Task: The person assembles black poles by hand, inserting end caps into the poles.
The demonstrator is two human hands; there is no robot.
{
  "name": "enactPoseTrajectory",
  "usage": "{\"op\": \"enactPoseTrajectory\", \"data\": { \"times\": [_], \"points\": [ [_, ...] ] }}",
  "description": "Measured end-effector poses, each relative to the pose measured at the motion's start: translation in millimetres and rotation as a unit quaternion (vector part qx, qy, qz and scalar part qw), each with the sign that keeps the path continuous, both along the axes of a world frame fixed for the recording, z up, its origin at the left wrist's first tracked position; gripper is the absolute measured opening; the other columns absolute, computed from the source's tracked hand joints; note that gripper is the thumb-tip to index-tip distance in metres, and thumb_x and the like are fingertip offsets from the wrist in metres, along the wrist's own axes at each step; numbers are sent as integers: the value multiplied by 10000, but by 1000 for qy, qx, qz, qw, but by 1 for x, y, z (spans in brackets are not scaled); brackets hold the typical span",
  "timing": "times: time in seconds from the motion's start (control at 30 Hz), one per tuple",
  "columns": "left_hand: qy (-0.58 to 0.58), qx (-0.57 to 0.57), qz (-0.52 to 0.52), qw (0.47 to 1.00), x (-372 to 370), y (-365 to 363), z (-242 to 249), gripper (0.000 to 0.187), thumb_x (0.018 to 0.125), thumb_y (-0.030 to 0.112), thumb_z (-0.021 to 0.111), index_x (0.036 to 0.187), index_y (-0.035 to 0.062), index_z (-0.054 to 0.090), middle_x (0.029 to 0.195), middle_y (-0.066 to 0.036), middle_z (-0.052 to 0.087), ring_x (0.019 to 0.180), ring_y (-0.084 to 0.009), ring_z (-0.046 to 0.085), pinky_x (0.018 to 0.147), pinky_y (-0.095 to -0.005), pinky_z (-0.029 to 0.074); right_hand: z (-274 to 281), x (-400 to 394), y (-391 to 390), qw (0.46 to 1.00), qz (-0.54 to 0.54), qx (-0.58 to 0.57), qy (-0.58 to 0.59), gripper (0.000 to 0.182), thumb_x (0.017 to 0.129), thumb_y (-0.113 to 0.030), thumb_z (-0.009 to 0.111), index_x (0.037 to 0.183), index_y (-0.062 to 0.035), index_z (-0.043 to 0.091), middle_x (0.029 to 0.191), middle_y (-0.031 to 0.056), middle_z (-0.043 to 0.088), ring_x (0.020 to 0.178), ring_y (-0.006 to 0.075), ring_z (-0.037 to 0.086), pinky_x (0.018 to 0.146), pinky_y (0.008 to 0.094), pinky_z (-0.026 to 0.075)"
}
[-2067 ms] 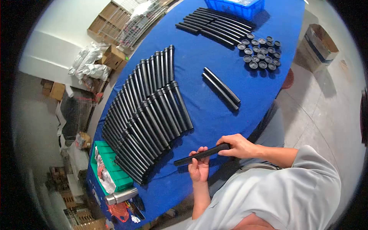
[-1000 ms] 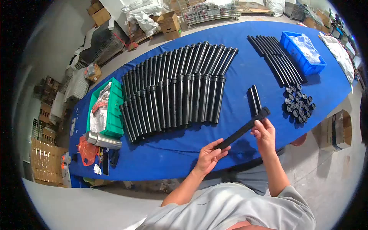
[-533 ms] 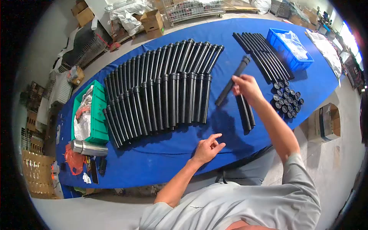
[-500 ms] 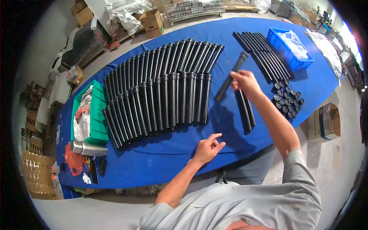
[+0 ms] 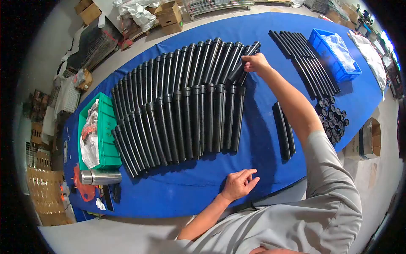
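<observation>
My right hand (image 5: 256, 63) grips a capped black tube (image 5: 238, 73) at the right end of the upper row of capped tubes (image 5: 177, 70). A lower row of capped black tubes (image 5: 196, 122) lies just in front of it. My left hand (image 5: 240, 185) rests near the table's front edge with fingers apart and nothing in it. Between the rows and my right arm, a few bare tubes (image 5: 283, 131) lie alone. Further right are more bare black tubes (image 5: 313, 72) and a cluster of round black caps (image 5: 334, 120).
A green crate (image 5: 109, 135) with crumpled material stands at the left, beside a steel flask (image 5: 100, 177), a red bag (image 5: 86, 186) and a phone (image 5: 107, 197). A blue bin (image 5: 337, 57) with clear plastic sits at the back right of the blue table (image 5: 169, 192).
My right hand has carried the tube left, from above the bare tubes to the upper row's right end. The camera view has shifted slightly. My left hand keeps its pose.
</observation>
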State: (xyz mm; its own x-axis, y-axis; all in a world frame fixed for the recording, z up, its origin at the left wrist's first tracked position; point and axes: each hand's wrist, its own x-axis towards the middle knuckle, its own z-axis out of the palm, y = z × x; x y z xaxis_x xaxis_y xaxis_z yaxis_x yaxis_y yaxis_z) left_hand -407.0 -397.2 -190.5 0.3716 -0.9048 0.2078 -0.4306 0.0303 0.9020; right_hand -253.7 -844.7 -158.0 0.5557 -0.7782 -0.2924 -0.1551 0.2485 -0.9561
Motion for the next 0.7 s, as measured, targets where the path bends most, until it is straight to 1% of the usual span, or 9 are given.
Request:
{"op": "enactPoseTrajectory", "data": {
  "times": [0.03,0.1,0.17,0.23,0.4,0.5,0.6,0.67,0.7],
  "points": [
    [8,3,-2,1000,0,0,-1,269,883,185,800,1085,35,704,720,-58,656,530,-158,609,514,-302,505,-2,7,-3,999,4,-16,39,270,839,-128,827,799,31,613,673,104,619,538,236,673,474,362,613],
    [17,-5,-9,1000,1,1,-3,265,866,148,806,1082,31,706,733,-54,653,537,-142,599,516,-284,502,-5,13,-6,998,44,-15,40,287,829,-136,845,807,38,618,684,114,627,548,247,679,496,381,627],
    [17,-8,-12,1000,2,0,1,265,852,88,810,1089,27,709,727,-46,650,547,-112,588,512,-257,493,-8,19,-6,997,46,-35,56,296,824,-138,853,816,45,621,687,117,627,549,250,679,505,389,632],
    [21,-14,-15,1000,3,0,1,265,842,79,813,1083,32,714,728,-45,647,550,-112,585,515,-256,493,-2,22,3,995,50,-52,70,306,818,-140,862,824,53,624,691,120,627,549,253,678,515,397,637],
    [27,-22,-20,999,4,0,2,262,838,69,811,1079,33,715,729,-46,645,548,-115,583,515,-255,492,-5,26,-2,982,67,-105,140,379,785,-199,900,834,77,644,747,160,689,581,257,722,478,368,631],
    [23,-24,-19,999,4,0,2,255,842,65,805,1079,30,718,740,-48,657,552,-111,586,516,-251,491,-7,24,4,983,59,-127,121,420,804,-262,889,856,88,662,800,183,714,582,257,727,497,355,637],
    [32,-16,-13,999,3,0,4,235,849,63,798,1069,26,724,754,-50,672,558,-104,590,519,-249,491,1,21,8,978,44,-138,149,453,836,-316,859,869,101,685,801,197,728,588,255,735,508,352,640],
    [40,-18,-7,999,2,0,3,225,855,64,793,1066,26,728,758,-51,678,562,-99,590,524,-247,491,-21,23,-3,973,37,-184,134,450,875,-333,817,826,100,706,732,182,728,592,251,743,518,360,638],
    [43,-18,-4,999,2,0,3,220,857,64,791,1065,26,730,759,-52,681,564,-96,591,527,-246,490,-14,22,-1,964,27,-224,140,440,883,-323,807,807,99,707,706,174,725,583,250,741,517,363,637]
  ]
}}
